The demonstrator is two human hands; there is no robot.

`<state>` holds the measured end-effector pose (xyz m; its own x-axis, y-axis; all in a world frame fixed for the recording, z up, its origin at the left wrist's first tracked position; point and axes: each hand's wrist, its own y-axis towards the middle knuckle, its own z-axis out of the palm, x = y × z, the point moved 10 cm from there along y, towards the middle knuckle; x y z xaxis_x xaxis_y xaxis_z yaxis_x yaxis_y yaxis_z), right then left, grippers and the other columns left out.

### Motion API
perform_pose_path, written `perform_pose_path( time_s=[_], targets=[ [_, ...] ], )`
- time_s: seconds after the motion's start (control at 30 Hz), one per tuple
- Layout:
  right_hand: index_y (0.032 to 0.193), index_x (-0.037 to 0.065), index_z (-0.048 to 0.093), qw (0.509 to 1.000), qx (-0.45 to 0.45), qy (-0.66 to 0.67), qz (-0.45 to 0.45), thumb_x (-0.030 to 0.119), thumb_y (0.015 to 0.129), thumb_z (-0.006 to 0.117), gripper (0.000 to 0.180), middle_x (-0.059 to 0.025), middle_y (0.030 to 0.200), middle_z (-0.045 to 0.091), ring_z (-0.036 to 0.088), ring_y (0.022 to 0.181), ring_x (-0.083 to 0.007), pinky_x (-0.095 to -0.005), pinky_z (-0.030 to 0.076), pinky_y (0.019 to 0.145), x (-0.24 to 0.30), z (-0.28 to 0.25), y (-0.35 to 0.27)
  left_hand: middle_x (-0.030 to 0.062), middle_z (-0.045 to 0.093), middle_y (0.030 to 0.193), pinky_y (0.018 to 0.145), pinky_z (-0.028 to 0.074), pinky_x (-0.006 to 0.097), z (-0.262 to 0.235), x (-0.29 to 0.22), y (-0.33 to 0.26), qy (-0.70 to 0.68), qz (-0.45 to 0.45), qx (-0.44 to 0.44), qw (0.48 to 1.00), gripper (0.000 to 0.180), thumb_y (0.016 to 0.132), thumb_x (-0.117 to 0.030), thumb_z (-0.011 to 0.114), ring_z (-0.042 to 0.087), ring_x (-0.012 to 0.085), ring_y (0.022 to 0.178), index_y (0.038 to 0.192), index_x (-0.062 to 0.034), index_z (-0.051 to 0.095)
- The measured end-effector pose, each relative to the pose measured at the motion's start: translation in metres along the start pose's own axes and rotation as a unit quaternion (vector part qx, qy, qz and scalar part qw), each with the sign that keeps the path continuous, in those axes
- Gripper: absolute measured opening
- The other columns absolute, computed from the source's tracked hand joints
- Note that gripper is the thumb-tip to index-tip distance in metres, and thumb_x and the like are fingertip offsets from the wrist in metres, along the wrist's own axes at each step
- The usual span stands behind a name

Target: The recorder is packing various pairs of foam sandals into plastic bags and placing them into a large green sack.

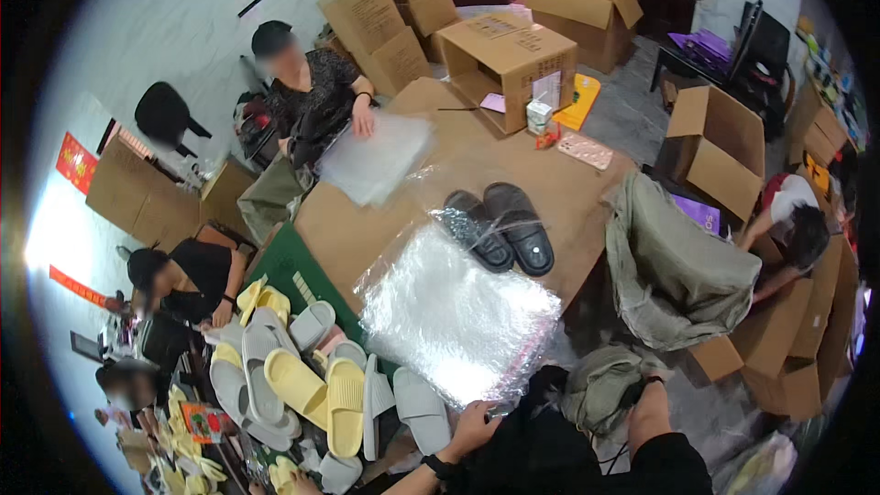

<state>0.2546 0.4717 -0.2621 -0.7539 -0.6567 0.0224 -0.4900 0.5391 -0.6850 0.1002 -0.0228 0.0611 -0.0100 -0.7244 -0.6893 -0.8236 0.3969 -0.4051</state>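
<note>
The brown worktop [582, 211] carries a shiny stack of clear plastic [458, 307] at its near side; a grey-green cloth bundle [600, 391] sits to the stack's right; two dark slippers [521, 231] lie just beyond the stack; the left hand [474, 428] curls at its near edge, whether pinching I cannot tell; the right hand [654, 376] meets the bundle, fingers unclear.

At six o'clock, the grip of my left hand [473, 429] on the shiny plastic [458, 307] is too small to tell. At four, my right hand [651, 381] blurs against grey-green cloth [600, 385]; the lower edge crops my sleeve [674, 466]. At three, cartons [779, 330] partly hide a bending person [807, 229].
</note>
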Motion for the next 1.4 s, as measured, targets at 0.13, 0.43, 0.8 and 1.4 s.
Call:
perform_pose_path(
  time_s=[0.13, 0.43, 0.8, 1.4],
  targets=[
    [0.116, 0.012, 0.054, 0.996, 0.078, 0.016, -0.036, 0.03, 0.086, 0.045, 0.036, -0.0136, 0.124, 0.05, 0.049, 0.111, -0.0302, -0.0408, 0.041, 0.089, 0.009, 0.009, 0.006, 0.0183, 0.06, 0.097, 0.084, 0.043, 0.039, -0.008, 0.007, -0.013, -0.002, 0.027, -0.048, 0.998, 0.034, 0.074, -0.02, 0.065, 0.054, 0.0339, 0.094, 0.102, -0.0011, 0.06],
    [0.114, 0.01, 0.055, 0.853, 0.35, 0.384, 0.039, 0.024, 0.089, 0.047, 0.029, -0.0048, 0.114, 0.058, 0.055, 0.098, -0.0187, -0.0355, 0.041, 0.083, 0.143, -0.102, -0.115, 0.0198, 0.058, 0.101, 0.086, 0.043, 0.039, -0.038, -0.032, 0.05, 0.011, 0.078, -0.096, 0.992, 0.038, 0.075, -0.019, 0.067, 0.053, 0.0342, 0.099, 0.105, 0.0024, 0.057],
    [0.125, 0.005, 0.043, 0.738, 0.35, 0.277, -0.507, 0.024, 0.087, 0.058, 0.045, -0.004, 0.108, 0.058, 0.056, 0.092, -0.0167, -0.0287, 0.043, 0.084, 0.436, -0.355, -0.227, 0.0241, 0.033, 0.134, 0.088, 0.038, 0.054, -0.012, -0.041, 0.095, 0.314, -0.05, -0.07, 0.946, 0.049, 0.083, -0.033, 0.052, 0.04, 0.0449, 0.114, 0.131, -0.0273, 0.041],
    [0.12, 0.001, 0.041, 0.965, -0.134, 0.216, -0.064, 0.033, 0.068, 0.074, 0.069, -0.0183, 0.115, 0.049, 0.048, 0.109, -0.0357, -0.0423, 0.041, 0.092, 0.448, -0.309, -0.08, 0.0225, 0.033, 0.135, 0.101, 0.031, 0.043, -0.056, -0.011, 0.14, -0.051, -0.022, -0.064, 0.996, 0.052, 0.081, -0.022, 0.057, 0.033, 0.0406, 0.123, 0.128, -0.0087, 0.04]
  ],
)
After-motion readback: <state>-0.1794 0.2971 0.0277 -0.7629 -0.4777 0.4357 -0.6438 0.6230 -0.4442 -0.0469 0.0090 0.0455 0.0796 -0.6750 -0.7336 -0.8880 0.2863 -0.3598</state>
